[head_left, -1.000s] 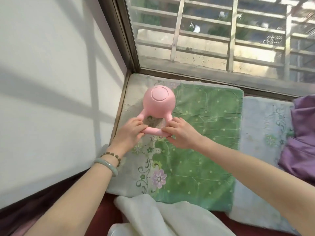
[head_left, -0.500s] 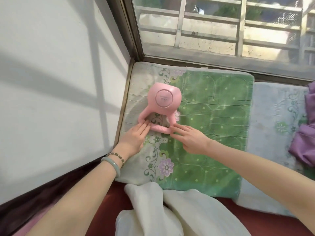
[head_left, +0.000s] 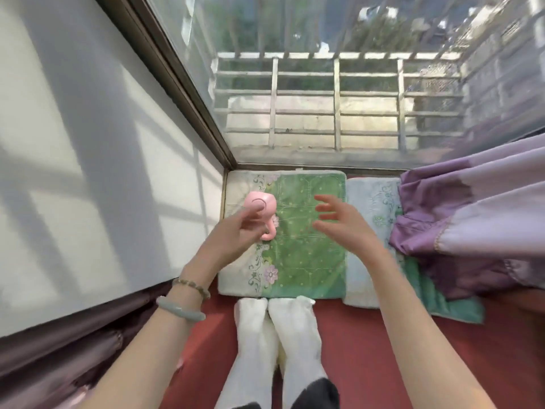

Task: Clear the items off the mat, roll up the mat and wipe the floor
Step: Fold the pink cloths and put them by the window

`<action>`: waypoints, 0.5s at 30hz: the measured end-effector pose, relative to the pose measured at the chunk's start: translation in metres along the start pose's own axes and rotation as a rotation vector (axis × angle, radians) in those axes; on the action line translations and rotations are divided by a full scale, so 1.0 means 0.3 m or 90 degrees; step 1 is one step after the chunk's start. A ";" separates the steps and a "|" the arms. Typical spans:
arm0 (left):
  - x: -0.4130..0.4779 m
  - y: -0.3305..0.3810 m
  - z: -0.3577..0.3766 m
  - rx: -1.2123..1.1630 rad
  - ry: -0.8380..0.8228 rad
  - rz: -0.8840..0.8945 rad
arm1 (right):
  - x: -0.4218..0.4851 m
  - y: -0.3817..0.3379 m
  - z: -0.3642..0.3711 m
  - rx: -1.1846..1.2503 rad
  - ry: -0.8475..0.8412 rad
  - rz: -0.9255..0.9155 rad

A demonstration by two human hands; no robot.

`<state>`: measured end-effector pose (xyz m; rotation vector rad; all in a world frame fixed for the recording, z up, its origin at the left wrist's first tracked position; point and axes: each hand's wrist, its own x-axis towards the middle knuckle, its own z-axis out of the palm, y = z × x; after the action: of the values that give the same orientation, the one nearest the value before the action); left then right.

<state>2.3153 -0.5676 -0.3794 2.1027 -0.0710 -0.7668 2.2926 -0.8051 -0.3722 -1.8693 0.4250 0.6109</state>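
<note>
1. White-trousered legs stand on the red floor.
2. The left hand and right hand hover open-fingered, grasping nothing.
3. A pink round-bodied object with a loop handle rests on the green floral cushion by the wall.

The left hand covers the lower left of the pink kettlebell, hiding most of its handle. The purple curtain hides the right part of the pale cushion. Both hands are motion-blurred.
</note>
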 end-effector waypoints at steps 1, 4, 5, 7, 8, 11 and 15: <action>-0.050 0.131 -0.036 -0.064 0.019 0.025 | -0.090 -0.068 -0.066 0.027 0.022 -0.021; -0.191 0.477 -0.128 -0.184 0.041 0.133 | -0.352 -0.255 -0.237 0.095 0.091 -0.102; -0.235 0.576 -0.150 -0.199 0.031 0.168 | -0.439 -0.312 -0.290 0.112 0.114 -0.129; -0.316 0.751 -0.181 -0.196 0.006 0.231 | -0.593 -0.416 -0.385 0.136 0.152 -0.174; -0.352 0.822 -0.191 -0.191 -0.008 0.257 | -0.664 -0.455 -0.427 0.141 0.171 -0.191; -0.434 1.000 -0.208 -0.198 -0.043 0.325 | -0.840 -0.525 -0.535 0.143 0.227 -0.220; -0.508 1.169 -0.190 -0.207 -0.119 0.399 | -1.059 -0.541 -0.625 0.158 0.335 -0.227</action>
<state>2.3005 -0.6951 -0.0147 1.5622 -0.6328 -0.5389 2.1667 -0.9190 -0.0068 -1.7902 0.4638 -0.1760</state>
